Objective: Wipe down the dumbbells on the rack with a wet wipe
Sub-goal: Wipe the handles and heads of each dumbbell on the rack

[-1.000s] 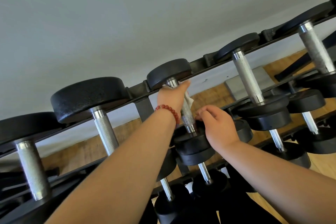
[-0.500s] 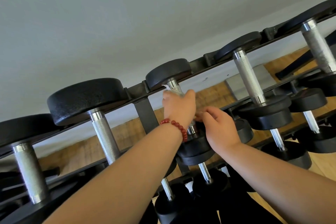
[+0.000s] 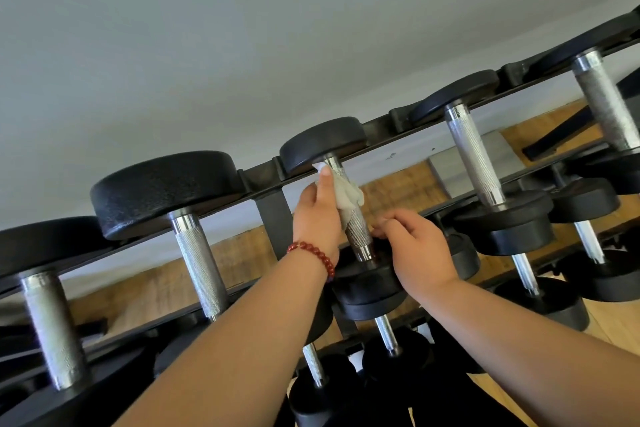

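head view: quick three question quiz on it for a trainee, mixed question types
1. True or false: the right hand is by the lower end of the knurled silver dumbbell handle.
2. Which hand presses the crumpled white wet wipe on that handle? A left hand B right hand
3. Fill in: the red bead bracelet is on the ___ wrist.
Key: 1 true; 2 A; 3 left

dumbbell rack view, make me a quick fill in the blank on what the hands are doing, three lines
The left hand holds a white ____ against the knurled handle of the middle dumbbell.
The beaded bracelet on that wrist is ____.
The far head of that dumbbell is ____ in colour.
Missing words: wipe; red; black.
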Tool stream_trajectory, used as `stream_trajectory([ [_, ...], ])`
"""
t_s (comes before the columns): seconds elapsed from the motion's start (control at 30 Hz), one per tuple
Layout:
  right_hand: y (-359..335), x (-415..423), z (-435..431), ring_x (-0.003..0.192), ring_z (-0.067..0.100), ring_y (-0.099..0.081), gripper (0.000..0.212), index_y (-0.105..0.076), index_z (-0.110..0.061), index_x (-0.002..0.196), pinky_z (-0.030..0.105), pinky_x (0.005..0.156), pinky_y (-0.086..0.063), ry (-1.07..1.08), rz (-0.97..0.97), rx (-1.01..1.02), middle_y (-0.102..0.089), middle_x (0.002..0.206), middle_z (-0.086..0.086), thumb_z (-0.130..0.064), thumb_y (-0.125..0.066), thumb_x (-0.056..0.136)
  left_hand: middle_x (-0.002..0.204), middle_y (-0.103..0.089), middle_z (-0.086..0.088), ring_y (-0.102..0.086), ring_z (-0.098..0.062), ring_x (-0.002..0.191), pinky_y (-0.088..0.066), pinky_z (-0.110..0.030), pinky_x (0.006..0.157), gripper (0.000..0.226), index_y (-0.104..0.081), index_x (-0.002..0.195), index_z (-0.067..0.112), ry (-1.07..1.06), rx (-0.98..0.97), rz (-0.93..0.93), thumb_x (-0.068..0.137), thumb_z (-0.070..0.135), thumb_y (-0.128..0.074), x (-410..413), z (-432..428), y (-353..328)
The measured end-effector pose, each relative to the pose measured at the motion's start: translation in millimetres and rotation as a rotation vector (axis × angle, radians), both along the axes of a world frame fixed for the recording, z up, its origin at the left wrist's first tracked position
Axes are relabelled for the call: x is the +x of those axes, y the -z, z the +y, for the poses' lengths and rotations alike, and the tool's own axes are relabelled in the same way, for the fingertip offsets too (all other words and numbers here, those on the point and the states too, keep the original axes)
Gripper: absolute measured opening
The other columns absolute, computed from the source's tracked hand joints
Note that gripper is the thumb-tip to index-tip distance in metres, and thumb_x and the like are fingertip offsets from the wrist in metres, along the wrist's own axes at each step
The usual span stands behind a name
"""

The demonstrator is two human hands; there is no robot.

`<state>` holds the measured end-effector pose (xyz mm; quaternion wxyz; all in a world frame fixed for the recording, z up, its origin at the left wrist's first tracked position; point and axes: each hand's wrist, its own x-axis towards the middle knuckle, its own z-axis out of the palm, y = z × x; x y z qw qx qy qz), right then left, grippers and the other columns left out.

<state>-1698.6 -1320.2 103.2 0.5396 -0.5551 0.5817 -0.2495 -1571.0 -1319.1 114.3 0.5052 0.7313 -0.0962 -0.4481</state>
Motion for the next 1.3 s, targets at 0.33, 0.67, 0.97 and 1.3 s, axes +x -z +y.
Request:
stream_trajectory([
  [0.33,0.7,0.7,0.1,0.081,0.02,-0.063,0.022,-0.068,-0.007,0.077,0.039,0.078,-0.05,-0.002,-0.007,-0.016,-0.068,0.078,0.006,-0.012,-0.052,0.091,0.081,-0.065,0.003,-0.059,-0.008,0.065,-0.041,-0.014,0.051,0.041,-0.057,0.093,0.016,0.125,0.029,-0.237,0.096,0.055,-0.044,-2.7,-10.7,-10.1],
  [0.67,1.5,-0.1,-0.1,0.082,0.021,-0.063,0.022,-0.068,-0.008,0.077,0.04,0.08,-0.05,-0.001,-0.009,-0.008,-0.068,0.079,0.006,-0.012,-0.052,0.091,0.072,-0.071,0.005,-0.07,-0.015,0.075,-0.058,-0.04,0.081,0.037,-0.057,0.095,0.016,0.094,-0.007,-0.162,0.09,0.053,-0.058,2.3,-13.5,-1.5],
  [0.97,2.2,-1.3,-0.1,0.081,0.02,-0.063,0.021,-0.069,-0.007,0.079,0.04,0.079,-0.051,-0.003,-0.015,-0.019,-0.068,0.079,0.005,-0.012,-0.052,0.092,0.082,-0.054,0.004,-0.054,-0.005,0.066,-0.035,-0.01,0.041,0.038,-0.043,0.103,0.014,0.249,0.145,-0.391,0.095,0.05,-0.051,-17.8,3.5,-0.3],
  [1.3,1.1,-1.1,0.4,0.084,0.025,-0.064,0.021,-0.069,-0.005,0.08,0.042,0.081,-0.05,0.003,-0.031,-0.012,-0.069,0.081,0.01,-0.012,-0.052,0.09,0.087,-0.061,0.002,-0.06,-0.011,0.073,-0.045,-0.023,0.056,0.04,-0.047,0.105,0.017,0.379,0.146,-0.351,0.094,0.056,-0.049,-9.7,12.0,-2.5],
])
